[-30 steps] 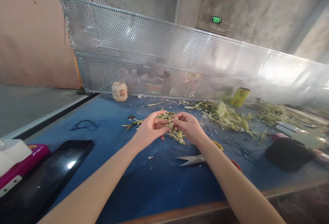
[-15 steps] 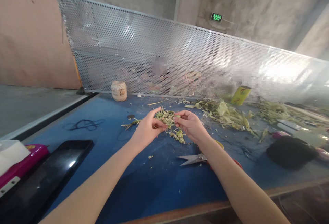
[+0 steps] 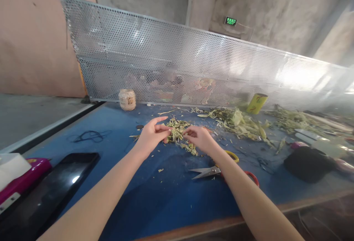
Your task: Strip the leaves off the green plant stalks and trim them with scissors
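My left hand (image 3: 151, 136) is at the left side of a small heap of shredded yellow-green plant scraps (image 3: 177, 127). Its thumb and fingertips close over a pale bit at the heap's edge, while the index finger points outward. On the opposite side, my right hand (image 3: 201, 137) has its fingers curled and pinched together against the scraps; what lies between them is too small to make out. Below the hands, scissors (image 3: 205, 172) rest with blades apart, one handle loop yellow and the other red, partly covered by my right forearm.
A larger pile of plant strips (image 3: 239, 123) lies to the right, near a yellow-green can (image 3: 257, 103). A wrapped jar (image 3: 127, 99) stands by the perforated metal screen (image 3: 155, 49). Black cord (image 3: 91, 136), a dark tablet-like device (image 3: 66, 182) and a black object (image 3: 308, 164) sit on the blue table (image 3: 166, 204).
My left hand has shifted a little left, and my right hand has moved left and down to the scraps. The pale green piece in my right fingertips no longer shows. More of the scissors' handles is visible.
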Demonstrator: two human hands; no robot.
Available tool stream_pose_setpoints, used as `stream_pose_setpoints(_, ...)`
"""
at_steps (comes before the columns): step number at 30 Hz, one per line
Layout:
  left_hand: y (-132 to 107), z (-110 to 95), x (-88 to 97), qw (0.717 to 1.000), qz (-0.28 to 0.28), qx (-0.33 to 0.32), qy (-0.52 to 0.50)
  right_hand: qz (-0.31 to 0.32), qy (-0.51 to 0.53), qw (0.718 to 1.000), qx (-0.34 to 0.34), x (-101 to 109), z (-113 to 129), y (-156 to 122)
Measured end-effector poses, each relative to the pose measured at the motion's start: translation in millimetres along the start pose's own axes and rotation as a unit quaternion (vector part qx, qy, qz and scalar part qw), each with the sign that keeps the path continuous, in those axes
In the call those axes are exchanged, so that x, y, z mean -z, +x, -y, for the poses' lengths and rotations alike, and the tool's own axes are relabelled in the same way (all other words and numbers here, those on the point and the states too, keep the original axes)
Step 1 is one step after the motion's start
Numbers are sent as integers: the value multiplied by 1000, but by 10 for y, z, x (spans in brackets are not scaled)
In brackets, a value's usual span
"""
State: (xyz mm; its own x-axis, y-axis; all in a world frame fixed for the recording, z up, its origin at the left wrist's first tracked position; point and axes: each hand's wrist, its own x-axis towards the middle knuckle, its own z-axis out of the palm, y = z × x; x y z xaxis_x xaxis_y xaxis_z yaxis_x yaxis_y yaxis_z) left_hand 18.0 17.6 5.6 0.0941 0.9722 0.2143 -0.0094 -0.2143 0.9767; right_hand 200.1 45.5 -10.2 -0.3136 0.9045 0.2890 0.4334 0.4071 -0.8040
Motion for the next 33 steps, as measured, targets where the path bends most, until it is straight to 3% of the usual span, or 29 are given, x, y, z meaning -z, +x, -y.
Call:
stream_pose_setpoints(4, 0, -1, -2, 1000, -2, -5, 10, 80, -128, 983, 105, -29, 33, -58)
stream_pose_setpoints(7, -8, -3, -7, 999, -1, -18, 46, 54, -171, 971, 158, -14, 118, -99)
stream_pose_setpoints(11, -36, 3, -20, 994, -16, -51, 96, -10, -191, 967, 166, 6, 213, -129)
stream_pose_setpoints(16, -64, 48, -30, 983, 7, -88, 163, 31, -207, 963, 168, -27, 223, -136)
stream_pose_setpoints(21, -84, 48, -18, 930, 54, -172, 321, 36, -216, 963, 158, -38, 179, -124)
stream_pose_setpoints(24, -98, 26, -13, 896, 86, -189, 392, 37, -217, 964, 147, -37, 172, -120)
stream_pose_setpoints(33, -78, -4, 34, 852, 92, -196, 477, 64, -218, 961, 157, -3, 207, -124)
